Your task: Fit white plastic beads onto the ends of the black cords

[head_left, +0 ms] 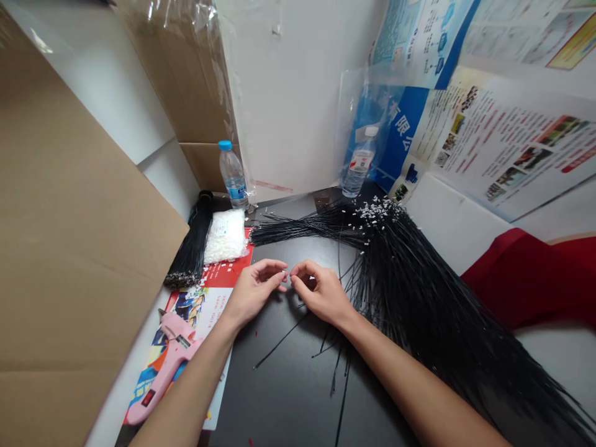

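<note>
Tabletop: the work is set on a smooth, dark grey tabletop point(279, 397).
Wire heap: a large heap of thin black wires with white tips point(419, 304) is spread beside the right forearm.
Glue gun: a pink plastic glue gun point(170, 363) is laid beside the left forearm.
Right hand point(321, 292): thumb and forefinger are narrowed to a pinch; whatever is held is too small to be told.
Left hand point(261, 282): a tiny whitish piece point(284, 272) is pinched at the fingertips, just beside the right hand's.
</note>
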Tool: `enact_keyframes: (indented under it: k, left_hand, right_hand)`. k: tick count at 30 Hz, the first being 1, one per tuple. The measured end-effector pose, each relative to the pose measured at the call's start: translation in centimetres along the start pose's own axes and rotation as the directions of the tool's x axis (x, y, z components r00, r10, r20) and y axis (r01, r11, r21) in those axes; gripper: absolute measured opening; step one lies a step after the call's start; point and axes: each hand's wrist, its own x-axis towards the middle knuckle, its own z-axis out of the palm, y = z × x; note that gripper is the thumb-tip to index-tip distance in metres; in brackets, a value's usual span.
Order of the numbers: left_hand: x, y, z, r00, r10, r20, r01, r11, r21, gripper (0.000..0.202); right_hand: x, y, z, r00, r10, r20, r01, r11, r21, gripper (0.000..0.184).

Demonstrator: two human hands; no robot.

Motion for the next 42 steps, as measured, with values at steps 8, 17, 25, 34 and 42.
enact_keyframes:
  k: [8, 17, 25, 34, 42]
  left_hand:
    - [0.0, -0.1, -0.1, 1.0, 0.009, -0.021, -0.008, 0.999, 0.054, 0.025]
    - [-0.3, 0.6, 0.2, 1.0, 0.007, -0.025, -0.004, 0.994, 0.11, 0.027]
    - [-0.4, 0.7, 0.4, 1.0, -0.005, -0.003, 0.006, 0.993, 0.114, 0.023]
    - [-0.3, 0.5, -0.2, 0.997, -0.073, 0.018, 0.073, 0.997, 0.013, 0.034]
    - [-0.2, 0.2, -0.5, 0.994, -0.104, 0.031, 0.104, 0.994, -0.015, 0.029]
  right_hand:
    - [0.0, -0.1, -0.1, 1.0, -0.015, 0.026, 0.014, 1.0, 0.015, 0.008]
    - [0.0, -0.2, 0.4, 0.992, 0.087, 0.091, -0.111, 0.945, 0.308, 0.012]
    - [-0.1, 0.0, 0.4, 0.994, 0.095, 0.06, -0.108, 0.947, 0.302, 0.016]
    - [0.0, -0.1, 0.3, 0.99, 0.12, 0.067, -0.134, 0.949, 0.285, 0.016]
    - [0.2, 0.2, 0.4, 0.975, 0.178, 0.135, -0.215, 0.911, 0.353, 0.022]
